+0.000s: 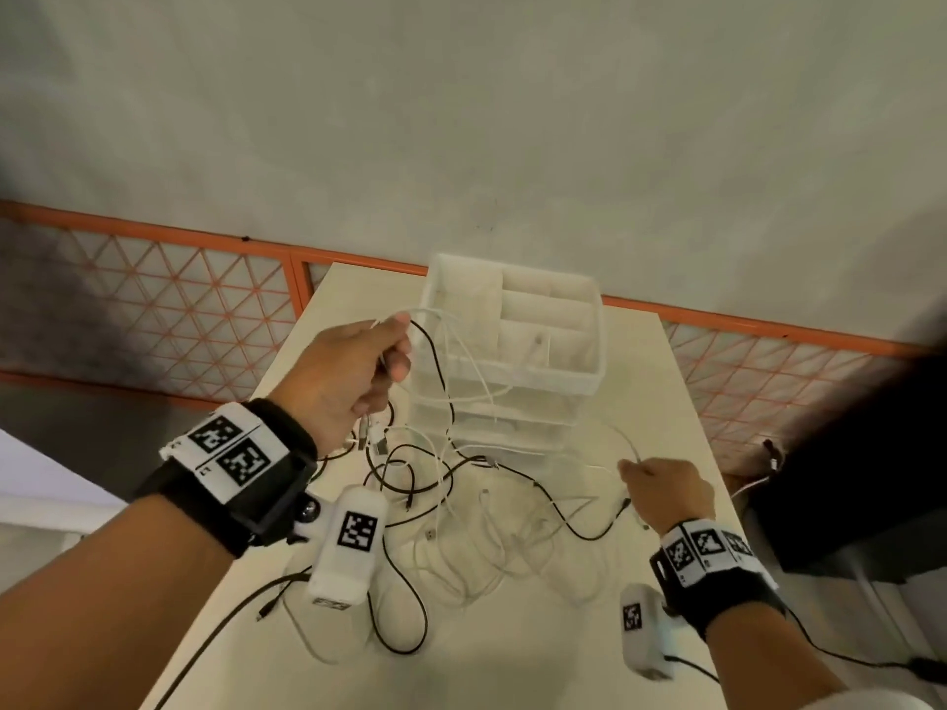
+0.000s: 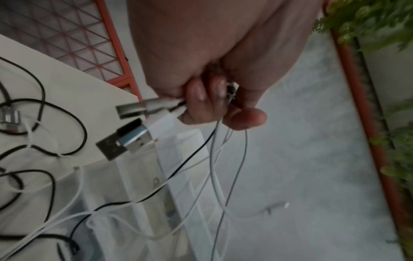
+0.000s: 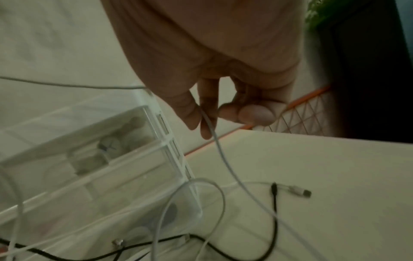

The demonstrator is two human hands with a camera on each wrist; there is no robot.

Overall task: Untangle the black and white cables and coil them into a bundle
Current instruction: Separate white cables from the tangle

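I judge the step in hand to be the separating stage, with no coiling yet begun: most of the cable length lies loose and interlaced on the table (image 1: 512,658). My left hand (image 1: 353,374) is raised above the table's left part, fingers curled tight round a gathered clutch of plug ends; the left wrist view shows the USB plugs (image 2: 132,134) jutting from the fist and one black strand and several white strands hanging from it. My right hand (image 1: 666,491) sits lower, near the table's right edge, its thumb and forefinger pinching a single white cable (image 3: 218,146) while the other fingers fold loosely behind. From that pinch the cable runs down to the tabletop, and another stretch leaves the hand to the left, toward the clear drawer organizer (image 1: 512,345). The black cables (image 1: 410,484) and the white cables (image 1: 492,561) form one tangle on the table between and just below the two hands, in front of the organizer, with some strands draped against its front. A loose black plug end (image 3: 273,189) and a white plug end (image 3: 299,190) lie side by side on the table below the right hand. The next move, as I read it, calls for drawing the pinched white strand clear of the crossings while the left hand anchors the plugs; a hard pull would likely tighten the knots.
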